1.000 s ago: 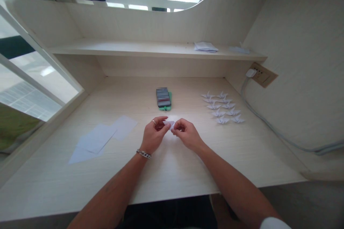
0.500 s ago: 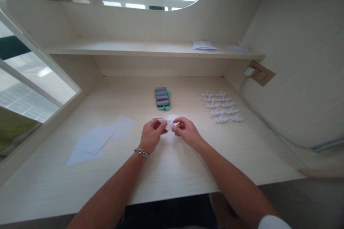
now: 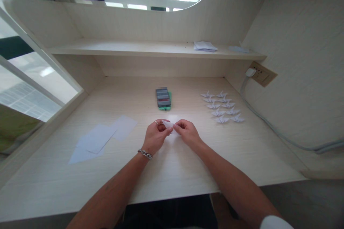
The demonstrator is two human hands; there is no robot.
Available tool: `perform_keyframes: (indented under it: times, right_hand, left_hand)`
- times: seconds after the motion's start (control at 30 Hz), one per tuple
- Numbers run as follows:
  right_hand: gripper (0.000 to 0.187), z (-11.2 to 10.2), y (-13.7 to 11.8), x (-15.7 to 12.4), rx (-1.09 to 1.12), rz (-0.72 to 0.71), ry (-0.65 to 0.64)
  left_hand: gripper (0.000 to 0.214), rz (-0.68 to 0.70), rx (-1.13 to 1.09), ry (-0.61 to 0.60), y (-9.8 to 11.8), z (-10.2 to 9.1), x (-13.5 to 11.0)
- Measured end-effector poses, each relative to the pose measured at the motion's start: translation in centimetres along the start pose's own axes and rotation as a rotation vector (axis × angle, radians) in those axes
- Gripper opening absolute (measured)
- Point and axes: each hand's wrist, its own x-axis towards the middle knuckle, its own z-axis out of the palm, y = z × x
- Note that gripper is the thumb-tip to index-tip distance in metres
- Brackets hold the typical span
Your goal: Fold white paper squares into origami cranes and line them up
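A small folded piece of white paper (image 3: 167,124) is held between both hands, just above the desk. My left hand (image 3: 156,136), with a ring and a chain bracelet, pinches its left side between thumb and fingers. On the right side, my right hand (image 3: 186,131) grips the paper with thumb and forefinger. The fingertips of the two hands nearly meet, hiding part of the folds. Several white paper cranes (image 3: 220,107) stand in two columns to the right. Loose white paper sheets (image 3: 98,137) overlap on the desk at the left.
Beyond my hands lies a phone-like object (image 3: 163,98) with a green edge, its face pixelated. Folded white papers (image 3: 204,46) rest on the shelf (image 3: 134,47). A plug with a grey cable (image 3: 252,104) runs from the wall socket (image 3: 262,74) along the right wall.
My left hand has shifted slightly right, closer to the right hand. The folded paper now shows a narrower, pointed shape, and the right fingers have closed in on it.
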Motion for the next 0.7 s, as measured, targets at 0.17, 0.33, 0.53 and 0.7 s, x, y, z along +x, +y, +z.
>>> perform_keyframes:
  times: [0.17,0.33,0.53,0.7]
  right_hand:
    - [0.031,0.5,-0.2,-0.4,0.112,0.054,-0.036]
    - [0.039,0.4,-0.8,-0.4,0.220,0.144,-0.066]
    - [0.036,-0.5,-1.9,-0.5,0.438,0.256,-0.121]
    - [0.037,-0.5,-2.5,-0.8,0.522,0.277,-0.180]
  left_hand:
    - [0.040,0.023,0.044,0.068,0.4,0.2,-0.3]
    - [0.041,0.013,0.030,-0.001,0.9,-0.3,-0.3]
    - [0.040,0.011,-0.121,-0.056,0.7,-1.0,0.0]
    - [0.035,-0.018,-0.253,-0.060,0.2,-0.8,0.2]
